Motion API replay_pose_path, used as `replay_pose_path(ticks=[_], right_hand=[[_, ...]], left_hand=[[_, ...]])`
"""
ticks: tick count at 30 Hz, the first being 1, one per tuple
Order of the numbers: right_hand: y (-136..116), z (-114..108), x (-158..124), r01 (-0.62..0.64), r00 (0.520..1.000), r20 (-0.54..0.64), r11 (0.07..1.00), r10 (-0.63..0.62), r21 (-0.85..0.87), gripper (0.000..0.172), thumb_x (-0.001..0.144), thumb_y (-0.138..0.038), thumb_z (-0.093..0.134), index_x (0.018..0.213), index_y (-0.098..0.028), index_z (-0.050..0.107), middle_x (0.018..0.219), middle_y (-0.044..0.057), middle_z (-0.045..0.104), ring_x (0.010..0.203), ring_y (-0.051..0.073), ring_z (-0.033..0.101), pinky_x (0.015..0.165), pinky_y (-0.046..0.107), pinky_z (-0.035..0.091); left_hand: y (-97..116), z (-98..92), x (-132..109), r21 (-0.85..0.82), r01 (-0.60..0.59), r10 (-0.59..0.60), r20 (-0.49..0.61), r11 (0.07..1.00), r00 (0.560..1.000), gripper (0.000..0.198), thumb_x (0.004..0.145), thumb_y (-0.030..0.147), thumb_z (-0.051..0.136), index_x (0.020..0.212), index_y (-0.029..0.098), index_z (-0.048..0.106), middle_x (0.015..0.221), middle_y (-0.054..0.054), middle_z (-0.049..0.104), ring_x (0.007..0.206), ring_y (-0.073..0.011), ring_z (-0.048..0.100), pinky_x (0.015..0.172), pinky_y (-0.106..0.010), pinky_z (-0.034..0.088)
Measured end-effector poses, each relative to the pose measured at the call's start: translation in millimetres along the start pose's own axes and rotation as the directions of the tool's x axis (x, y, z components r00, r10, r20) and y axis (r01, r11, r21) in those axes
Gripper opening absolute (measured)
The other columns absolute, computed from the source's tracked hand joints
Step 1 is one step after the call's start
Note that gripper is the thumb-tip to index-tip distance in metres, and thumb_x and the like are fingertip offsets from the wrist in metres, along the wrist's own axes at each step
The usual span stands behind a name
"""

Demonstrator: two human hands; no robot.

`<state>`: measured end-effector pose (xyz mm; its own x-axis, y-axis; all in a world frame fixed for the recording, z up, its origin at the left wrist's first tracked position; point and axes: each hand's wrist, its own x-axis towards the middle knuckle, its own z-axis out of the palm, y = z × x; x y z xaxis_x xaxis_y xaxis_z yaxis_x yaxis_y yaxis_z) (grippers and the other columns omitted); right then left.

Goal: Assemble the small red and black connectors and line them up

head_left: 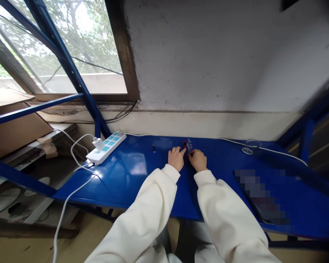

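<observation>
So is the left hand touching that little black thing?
Apart: in the head view, blue tabletop shows between the left hand and the little black thing.

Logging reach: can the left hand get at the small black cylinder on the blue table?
Probably yes: the black cylinder is left of the left hand, with nothing visible between them.

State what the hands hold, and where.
Cannot be told: the left hand is at the red piece, the right hand at the near end of the clear piece.
</observation>
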<state>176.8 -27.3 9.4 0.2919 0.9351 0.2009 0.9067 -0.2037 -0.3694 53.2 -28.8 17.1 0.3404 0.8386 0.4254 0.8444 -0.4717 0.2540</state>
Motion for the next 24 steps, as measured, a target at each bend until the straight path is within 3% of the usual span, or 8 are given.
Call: replay_pose_path(ticks=[7, 11, 20, 24], right_hand=[[0.3, 1.8, -0.6, -0.002, 1.0, -0.025, 1.0, 0.002, 0.011, 0.022, 0.076, -0.031, 0.048, 0.088, -0.015, 0.057, 0.094, 0.011, 0.059, 0.09, 0.021, 0.053, 0.07, 0.03, 0.036], [-0.5, 0.9, -1.2, -0.001, 1.0, -0.012, 1.0, 0.002, 0.026, 0.022, 0.077, -0.031, 0.048, 0.088, -0.015, 0.057, 0.094, 0.01, 0.059, 0.091, 0.022, 0.053, 0.07, 0.032, 0.036], [1.2, 4.9, 0.5, 0.01, 0.999, -0.032, 0.999, -0.009, 0.042, 0.016, 0.077, -0.028, 0.046, 0.082, -0.018, 0.057, 0.09, 0.006, 0.059, 0.086, 0.019, 0.053, 0.067, 0.029, 0.032], [-4.3, 1.3, -5.8, 0.144, 0.988, -0.057, 0.988, -0.141, 0.055, 0.014, 0.076, -0.027, 0.046, 0.078, -0.018, 0.057, 0.084, 0.004, 0.06, 0.079, 0.016, 0.053, 0.065, 0.027, 0.028]], left_hand=[[-6.8, -2.5, 1.4, -0.026, 0.028, -0.03, -0.066, 0.999, 0.997, 0.015, 0.079, 0.02, 0.047, 0.086, 0.021, 0.059, 0.094, -0.006, 0.056, 0.089, -0.0205, 0.045, 0.074, -0.035, 0.034], [-10.0, -4.4, -1.4, -0.136, 0.076, -0.094, -0.132, 0.988, 0.987, 0.012, 0.079, 0.023, 0.048, 0.082, 0.02, 0.059, 0.093, -0.005, 0.058, 0.088, -0.0187, 0.047, 0.074, -0.034, 0.035], [-18.4, -13.0, -8.9, -0.406, 0.127, -0.269, -0.317, 0.905, 0.909, 0.009, 0.075, 0.025, 0.054, 0.075, 0.018, 0.059, 0.084, -0.005, 0.06, 0.081, -0.0163, 0.053, 0.076, -0.032, 0.039], [-20.1, -14.7, -11.8, -0.451, 0.091, -0.283, -0.38, 0.888, 0.881, 0.009, 0.075, 0.025, 0.053, 0.076, 0.017, 0.058, 0.084, -0.005, 0.059, 0.079, -0.0151, 0.053, 0.075, -0.031, 0.04]])
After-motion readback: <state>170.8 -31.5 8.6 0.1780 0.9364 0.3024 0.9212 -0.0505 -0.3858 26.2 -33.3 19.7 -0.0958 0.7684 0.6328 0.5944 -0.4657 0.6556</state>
